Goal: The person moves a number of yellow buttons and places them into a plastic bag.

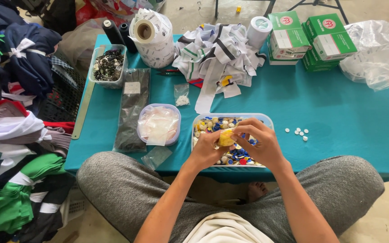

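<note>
Both hands, left (205, 150) and right (260, 141), closed together on small yellow packet (226, 137), over clear rectangular plastic tub (266, 120) of mixed coloured buttons at tabletop (338, 112) near edge. Beside it: round clear tub (175, 118) of small plastic bags. Far-left corner: clear tub (123, 49) of dark fasteners.

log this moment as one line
left hand + right hand: holding small yellow packet | over clear plastic tub of mixed buttons | teal table
</note>
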